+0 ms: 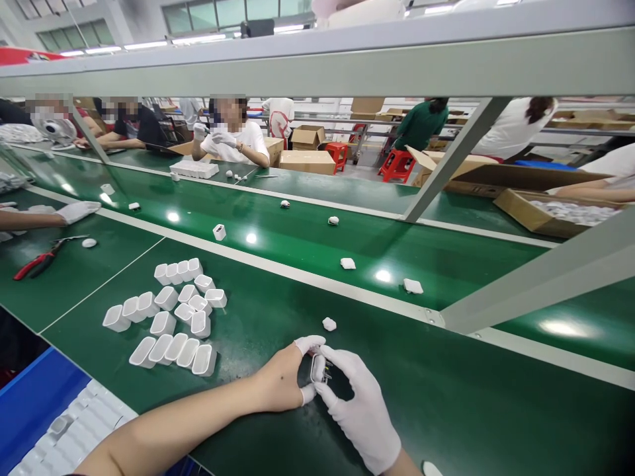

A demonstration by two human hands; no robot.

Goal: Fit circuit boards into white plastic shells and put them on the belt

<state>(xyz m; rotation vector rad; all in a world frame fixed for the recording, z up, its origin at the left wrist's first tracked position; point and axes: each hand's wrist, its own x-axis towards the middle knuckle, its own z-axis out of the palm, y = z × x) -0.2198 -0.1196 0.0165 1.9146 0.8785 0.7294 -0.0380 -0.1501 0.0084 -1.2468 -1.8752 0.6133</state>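
Observation:
Near the front of the green bench, my left hand [285, 377], bare except for white covers on its fingertips, grips a small white plastic case [316, 368]. From the right, my right hand [360, 400] in a white glove pinches the same case with thumb and forefinger. Thin metal pins or wires [327, 371] stick out of the case's right side between my hands. What sits inside the case is partly hidden by my fingers. A small white lumpy piece [329, 324] lies just beyond my hands. Several open white plastic cases [187, 352] stand in groups to the left.
Beyond a pale rail, a green conveyor belt [297, 248] carries scattered white pieces. A slanted metal post [536, 264] rises at right. Red-handled pliers [43, 259] lie at left near another person's gloved hand [79, 211]. A blue bin [42, 390] with white parts sits below.

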